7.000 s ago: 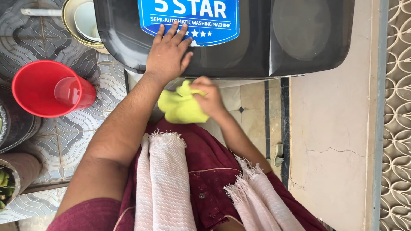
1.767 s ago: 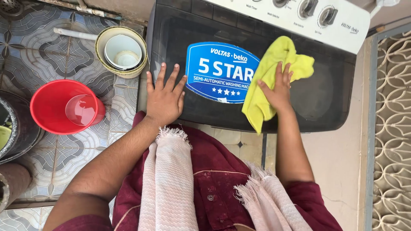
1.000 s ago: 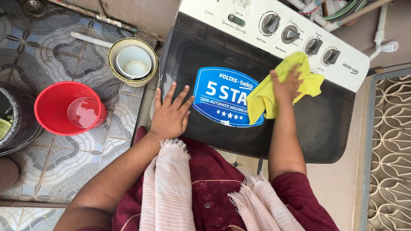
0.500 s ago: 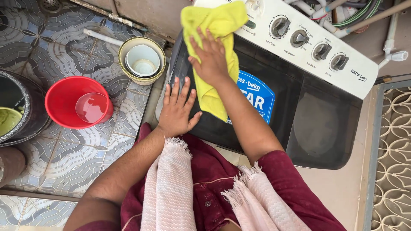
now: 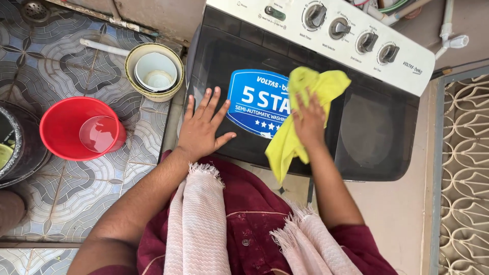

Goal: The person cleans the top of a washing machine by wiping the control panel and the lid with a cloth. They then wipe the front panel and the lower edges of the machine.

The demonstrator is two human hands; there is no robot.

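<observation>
While our left hand lies flat with fingers spread on the dark lid of the washing machine, our right hand presses a yellow cloth against that lid beside the blue sticker; its fingers appear loosely spread over the cloth, though motion blur leaves this uncertain. Left of the machine, on the tiled floor: red bucket, cream bowl.

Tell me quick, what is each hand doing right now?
Left hand: open, fingers spread, flat on the dark washing machine lid, holding nothing.
Right hand: pressing a yellow cloth onto the lid.
</observation>
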